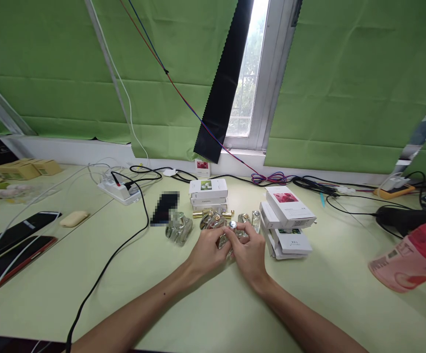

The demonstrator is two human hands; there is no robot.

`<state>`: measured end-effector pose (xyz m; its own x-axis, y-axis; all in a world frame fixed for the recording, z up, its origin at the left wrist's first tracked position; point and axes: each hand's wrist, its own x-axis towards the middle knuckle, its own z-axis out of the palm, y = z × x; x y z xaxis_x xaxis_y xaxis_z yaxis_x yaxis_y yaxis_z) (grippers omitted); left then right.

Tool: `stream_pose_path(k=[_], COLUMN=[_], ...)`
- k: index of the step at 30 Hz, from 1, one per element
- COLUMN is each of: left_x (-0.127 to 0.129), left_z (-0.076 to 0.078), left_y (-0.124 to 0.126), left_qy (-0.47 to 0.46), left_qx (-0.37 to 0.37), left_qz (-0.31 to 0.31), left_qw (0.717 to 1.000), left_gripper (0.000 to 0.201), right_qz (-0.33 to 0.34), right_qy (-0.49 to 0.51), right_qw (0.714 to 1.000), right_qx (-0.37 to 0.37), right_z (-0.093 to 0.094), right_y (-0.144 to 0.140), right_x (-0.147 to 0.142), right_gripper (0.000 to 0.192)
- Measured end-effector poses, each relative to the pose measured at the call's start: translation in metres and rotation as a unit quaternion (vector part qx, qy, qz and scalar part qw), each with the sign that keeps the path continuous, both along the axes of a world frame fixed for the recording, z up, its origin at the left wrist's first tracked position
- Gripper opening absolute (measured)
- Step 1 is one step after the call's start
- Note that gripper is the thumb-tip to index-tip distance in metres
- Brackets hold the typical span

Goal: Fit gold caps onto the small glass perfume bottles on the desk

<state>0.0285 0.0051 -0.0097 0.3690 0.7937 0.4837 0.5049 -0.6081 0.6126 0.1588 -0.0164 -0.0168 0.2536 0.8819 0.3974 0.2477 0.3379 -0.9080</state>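
My left hand [209, 249] and my right hand [250, 250] meet at the middle of the pale green table, both closed around a small clear glass perfume bottle [231, 229] with a silver top. More glass bottles lie close by: one [179, 228] to the left, one [211, 220] just behind my left hand, and two small ones [250, 219] behind my right hand. Gold caps [201, 214] lie in front of a stack of white perfume boxes [208, 194].
A leaning pile of white boxes [288, 220] sits right of my hands. A power strip [120, 189] with cables lies back left, phones [14, 235] at far left, a pink cup [411, 257] on its side at right. Black cables cross the table.
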Motion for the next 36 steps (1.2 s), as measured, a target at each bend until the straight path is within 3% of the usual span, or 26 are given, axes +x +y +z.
stream_pose_path(k=[13,36], left_x=[-0.0014,-0.0007], left_z=[0.0050,0.0019], left_y=[0.0000,0.0016], left_qy=[0.011,0.002], left_qx=[-0.046,-0.042], left_qz=[0.006,0.011], left_qw=[0.999,0.999], left_gripper=[0.027,0.024], right_qz=[0.024,-0.007], right_qy=[-0.021,-0.043], right_qw=[0.999,0.999], right_qx=[0.002,0.029], right_z=[0.0000,0.0000], right_y=[-0.0008,0.0031], right_x=[-0.0002,-0.0008], right_gripper=[0.035,0.032])
